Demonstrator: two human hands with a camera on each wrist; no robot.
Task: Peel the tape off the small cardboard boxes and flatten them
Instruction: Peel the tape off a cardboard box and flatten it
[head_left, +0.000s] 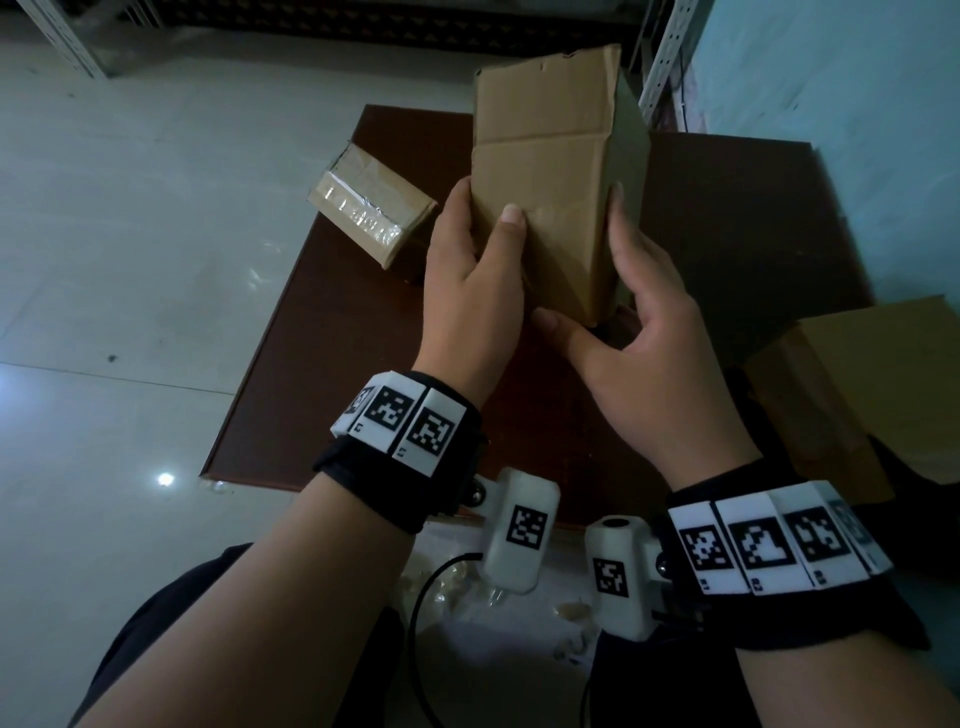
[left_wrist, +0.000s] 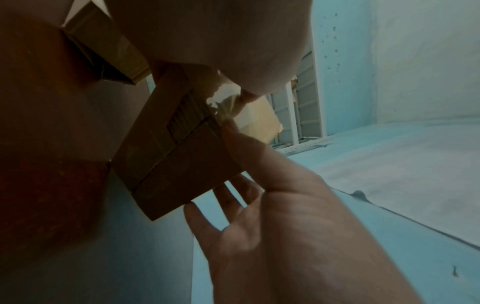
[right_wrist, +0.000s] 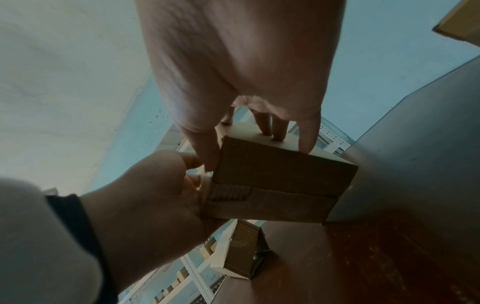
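Cardboard box (head_left: 545, 171) upright, gripped between left hand (head_left: 470, 291) and right hand (head_left: 644, 332), fingers curled round it.

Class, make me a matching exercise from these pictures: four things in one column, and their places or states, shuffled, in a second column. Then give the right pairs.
Things
1. held box
2. taped box
3. brown board
4. large carton

Places or states
A. lies on the pale floor
B. gripped between both hands
C. at the right edge of the head view
D. rests on the board's far left corner, shiny tape on it

Pairs: 1-B, 2-D, 3-A, 4-C
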